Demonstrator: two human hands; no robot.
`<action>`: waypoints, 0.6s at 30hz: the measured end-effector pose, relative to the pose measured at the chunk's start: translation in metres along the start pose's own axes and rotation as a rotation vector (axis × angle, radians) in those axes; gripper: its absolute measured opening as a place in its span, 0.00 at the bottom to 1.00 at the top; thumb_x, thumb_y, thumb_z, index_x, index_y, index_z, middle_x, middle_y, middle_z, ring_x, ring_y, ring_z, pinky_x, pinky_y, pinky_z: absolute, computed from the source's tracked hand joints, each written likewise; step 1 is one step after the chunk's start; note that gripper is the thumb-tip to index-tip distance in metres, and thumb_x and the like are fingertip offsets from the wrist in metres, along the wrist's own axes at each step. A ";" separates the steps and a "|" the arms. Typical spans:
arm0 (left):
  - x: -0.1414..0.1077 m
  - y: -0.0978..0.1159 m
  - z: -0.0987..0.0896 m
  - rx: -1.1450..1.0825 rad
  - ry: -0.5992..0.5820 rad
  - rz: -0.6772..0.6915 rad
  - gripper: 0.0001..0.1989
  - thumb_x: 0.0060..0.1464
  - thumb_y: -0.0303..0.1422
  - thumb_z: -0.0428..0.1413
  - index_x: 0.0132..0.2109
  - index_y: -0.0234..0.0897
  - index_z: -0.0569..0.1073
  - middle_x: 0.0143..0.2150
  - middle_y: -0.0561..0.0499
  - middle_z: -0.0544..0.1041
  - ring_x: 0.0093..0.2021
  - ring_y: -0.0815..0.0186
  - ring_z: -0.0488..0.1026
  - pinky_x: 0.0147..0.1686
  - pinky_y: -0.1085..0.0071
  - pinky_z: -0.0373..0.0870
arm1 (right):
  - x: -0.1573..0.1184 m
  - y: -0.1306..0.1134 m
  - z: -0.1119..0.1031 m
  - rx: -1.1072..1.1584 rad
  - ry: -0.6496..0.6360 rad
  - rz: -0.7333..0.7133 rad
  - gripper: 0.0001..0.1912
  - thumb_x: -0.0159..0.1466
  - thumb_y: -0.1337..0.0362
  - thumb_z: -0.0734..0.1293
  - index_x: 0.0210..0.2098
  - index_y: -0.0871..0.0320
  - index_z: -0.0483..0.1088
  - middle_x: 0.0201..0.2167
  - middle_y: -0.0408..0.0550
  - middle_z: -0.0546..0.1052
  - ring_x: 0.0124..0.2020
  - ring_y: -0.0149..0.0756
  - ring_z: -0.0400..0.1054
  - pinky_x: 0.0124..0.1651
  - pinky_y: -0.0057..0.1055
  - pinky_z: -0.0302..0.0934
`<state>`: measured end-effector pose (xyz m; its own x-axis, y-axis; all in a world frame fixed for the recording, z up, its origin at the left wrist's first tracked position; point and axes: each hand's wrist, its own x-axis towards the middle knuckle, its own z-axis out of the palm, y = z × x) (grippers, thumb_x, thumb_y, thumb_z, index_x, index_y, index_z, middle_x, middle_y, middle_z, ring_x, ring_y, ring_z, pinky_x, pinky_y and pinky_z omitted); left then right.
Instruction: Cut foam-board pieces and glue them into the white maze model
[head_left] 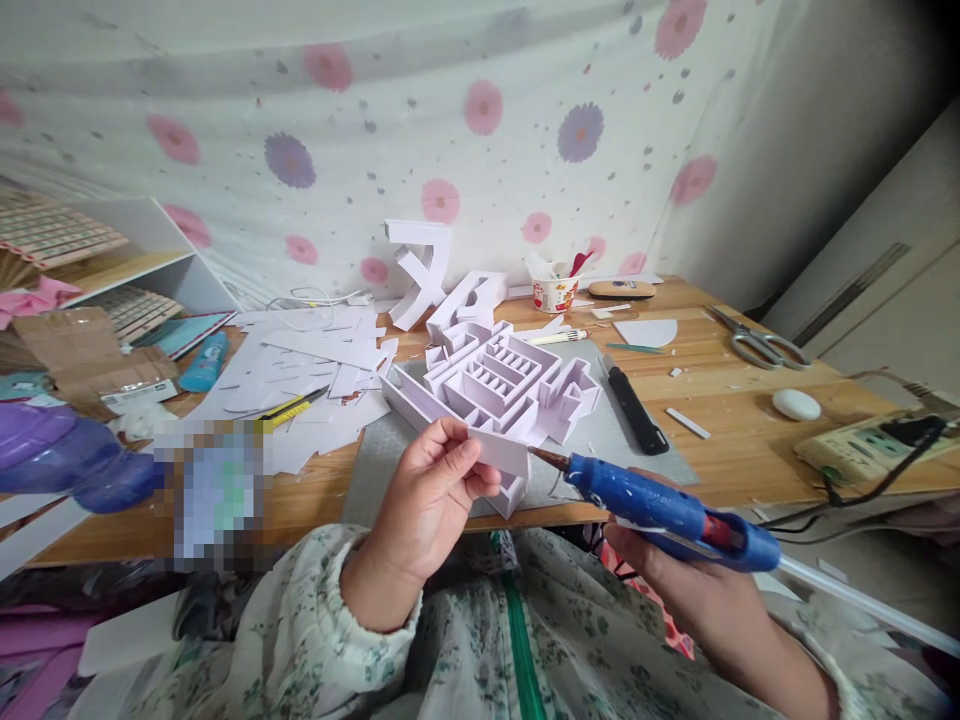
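My left hand (435, 490) pinches a small white foam-board strip (504, 452) between thumb and fingers, above the front of a white foam-board character (495, 375). That character has thin upright walls and lies on a grey cutting mat (382, 480). In my right hand (690, 590) is a blue hot glue gun (652, 505), its brown nozzle pointing left at the strip's right end. Whether the nozzle touches the strip I cannot tell. A white glue stick (862, 595) extends from the gun's back.
Paper and board scraps (315, 360) and a yellow utility knife (296, 405) lie left. Two finished-looking white characters (420, 270) stand behind. A black cutter (636, 410), scissors (757, 340), a white oval object (796, 404) and a power strip (870, 440) with cords are right; a patterned cup (555, 293) stands behind.
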<state>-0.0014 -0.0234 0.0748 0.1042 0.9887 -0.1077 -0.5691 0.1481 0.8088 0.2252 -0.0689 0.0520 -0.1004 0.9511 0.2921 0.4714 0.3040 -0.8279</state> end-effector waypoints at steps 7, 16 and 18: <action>0.000 -0.001 -0.002 -0.010 -0.008 0.008 0.17 0.41 0.30 0.70 0.34 0.35 0.68 0.25 0.57 0.75 0.24 0.73 0.74 0.24 0.80 0.72 | 0.000 0.001 0.003 0.057 -0.003 -0.045 0.14 0.62 0.58 0.66 0.22 0.53 0.63 0.25 0.44 0.73 0.23 0.35 0.68 0.28 0.32 0.66; -0.003 0.001 -0.004 -0.037 0.007 0.030 0.17 0.41 0.30 0.70 0.34 0.34 0.70 0.25 0.57 0.76 0.24 0.74 0.74 0.26 0.80 0.74 | -0.005 0.004 0.007 0.043 -0.014 -0.011 0.13 0.62 0.57 0.65 0.23 0.53 0.65 0.26 0.43 0.74 0.24 0.35 0.68 0.27 0.30 0.64; -0.003 0.002 -0.004 -0.041 0.016 0.034 0.17 0.41 0.30 0.70 0.35 0.35 0.70 0.25 0.58 0.76 0.23 0.74 0.74 0.25 0.80 0.74 | -0.005 0.002 0.007 0.073 -0.053 -0.001 0.12 0.62 0.57 0.65 0.25 0.53 0.66 0.25 0.43 0.74 0.25 0.35 0.68 0.29 0.30 0.65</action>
<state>-0.0067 -0.0263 0.0746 0.0718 0.9934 -0.0898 -0.6048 0.1149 0.7880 0.2201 -0.0730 0.0454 -0.1481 0.9519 0.2683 0.4065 0.3059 -0.8609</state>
